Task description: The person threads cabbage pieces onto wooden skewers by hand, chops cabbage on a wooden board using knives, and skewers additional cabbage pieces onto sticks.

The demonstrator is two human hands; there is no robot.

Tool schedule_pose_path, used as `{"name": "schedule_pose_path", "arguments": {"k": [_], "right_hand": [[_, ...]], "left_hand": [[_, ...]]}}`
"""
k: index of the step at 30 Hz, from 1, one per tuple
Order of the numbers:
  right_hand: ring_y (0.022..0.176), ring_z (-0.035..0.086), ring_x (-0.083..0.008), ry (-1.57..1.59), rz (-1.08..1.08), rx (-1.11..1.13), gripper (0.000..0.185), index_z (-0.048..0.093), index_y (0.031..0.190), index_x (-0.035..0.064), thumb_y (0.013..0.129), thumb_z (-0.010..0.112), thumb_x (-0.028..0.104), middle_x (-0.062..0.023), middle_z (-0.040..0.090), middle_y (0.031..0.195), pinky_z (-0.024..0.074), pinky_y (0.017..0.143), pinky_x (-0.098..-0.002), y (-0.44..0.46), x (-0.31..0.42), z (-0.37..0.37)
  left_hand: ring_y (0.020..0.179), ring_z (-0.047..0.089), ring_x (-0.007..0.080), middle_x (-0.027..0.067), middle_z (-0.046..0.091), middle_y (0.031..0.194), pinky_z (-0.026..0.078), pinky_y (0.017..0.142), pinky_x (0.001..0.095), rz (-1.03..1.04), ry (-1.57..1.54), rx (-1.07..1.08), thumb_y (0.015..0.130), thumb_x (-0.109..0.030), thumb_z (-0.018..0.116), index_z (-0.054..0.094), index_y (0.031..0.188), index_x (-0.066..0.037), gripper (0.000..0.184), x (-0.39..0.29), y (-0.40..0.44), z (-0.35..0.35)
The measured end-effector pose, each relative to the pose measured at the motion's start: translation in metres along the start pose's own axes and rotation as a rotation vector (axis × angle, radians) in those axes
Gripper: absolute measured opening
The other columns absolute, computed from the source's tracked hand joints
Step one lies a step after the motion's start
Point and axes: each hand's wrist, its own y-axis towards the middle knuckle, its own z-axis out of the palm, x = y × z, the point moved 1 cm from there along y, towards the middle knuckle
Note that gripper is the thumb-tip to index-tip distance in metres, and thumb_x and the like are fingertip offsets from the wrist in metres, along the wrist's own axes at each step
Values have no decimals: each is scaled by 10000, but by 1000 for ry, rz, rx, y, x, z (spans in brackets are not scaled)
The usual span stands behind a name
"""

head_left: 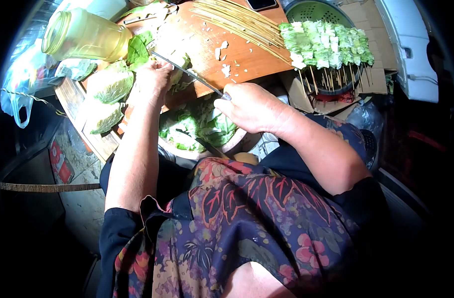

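Note:
My right hand is wrapped round the dark handle of a knife. Its long narrow blade, seen nearly edge-on, slants up and left to the fingers of my left hand. Those fingers are bent and closed on cabbage at the board's left part; the exact grip is partly hidden. A dark green leaf sticks up just beyond that hand. Left of my left wrist lie cabbage pieces. Below the board's edge, a bowl holds cut cabbage leaves and another dark-handled tool.
A wooden board carries scattered white scraps and a bundle of bamboo skewers. Skewered cabbage rests over a green colander at right. A yellowish jar lies tilted at upper left, near a plastic bag. A phone sits at the top.

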Motion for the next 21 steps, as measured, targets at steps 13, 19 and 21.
{"name": "schedule_pose_path", "arguments": {"k": [13,19,21], "right_hand": [[822,614,-401,30,-18,-99,391,583,880,-43,897,513,341,-262,617,828,478,756,-436,33,-19,30],[851,626,-378,94,16,-73,398,599,904,-27,876,521,362,-240,634,846,480,771,-425,27,-19,25],[803,627,-362,105,-7,-76,403,590,858,-30,873,539,369,-239,622,804,478,733,-410,20,-13,22]], "left_hand": [[631,501,84,3,586,797,416,540,231,-14,-112,40,877,-142,653,594,957,-35,146,-2,-15,-5],[747,603,151,65,626,922,505,575,262,-191,78,22,824,-261,731,573,1043,-45,346,-18,-45,-18],[815,612,166,64,626,976,529,645,320,-222,-161,98,821,-263,735,566,1065,-52,364,-7,-42,-23]]}}
